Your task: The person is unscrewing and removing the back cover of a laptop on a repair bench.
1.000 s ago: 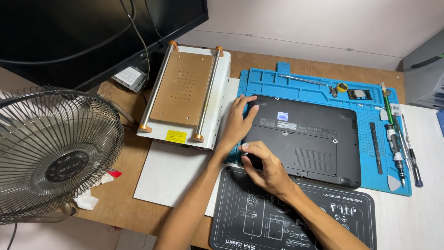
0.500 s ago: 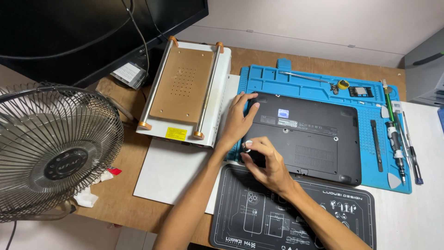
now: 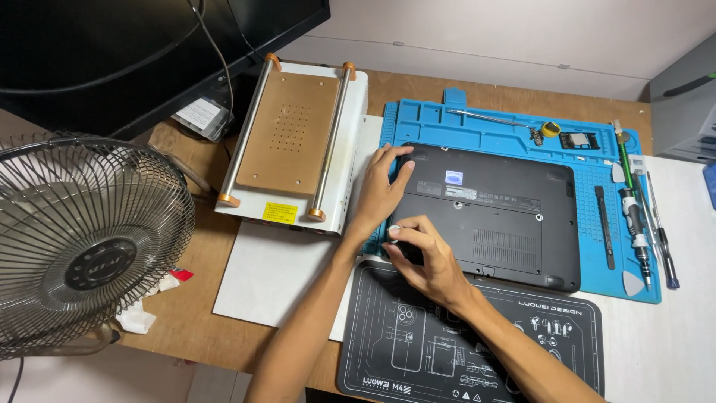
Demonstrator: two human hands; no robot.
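A black laptop [image 3: 500, 216] lies bottom side up on a blue silicone work mat [image 3: 477, 123]. My left hand [image 3: 382, 190] rests flat on the laptop's far left corner, with the fingers spread. My right hand [image 3: 424, 257] is curled at the laptop's near left corner, its fingertips pinched on the edge there. A small pale spot shows at the fingertips; I cannot tell whether it is a nail or a small part. My right forearm crosses a black printed mat [image 3: 552, 336] in front of the laptop.
A white heating plate with a copper top [image 3: 292, 138] stands left of the blue mat. A metal desk fan [image 3: 82, 242] is at the near left and a dark monitor [image 3: 112, 45] behind it. Screwdrivers and pry tools [image 3: 634, 216] lie along the mat's right side.
My right hand's fingertips have shifted a little left onto the laptop's near left corner. My left hand has stayed on the far left corner.
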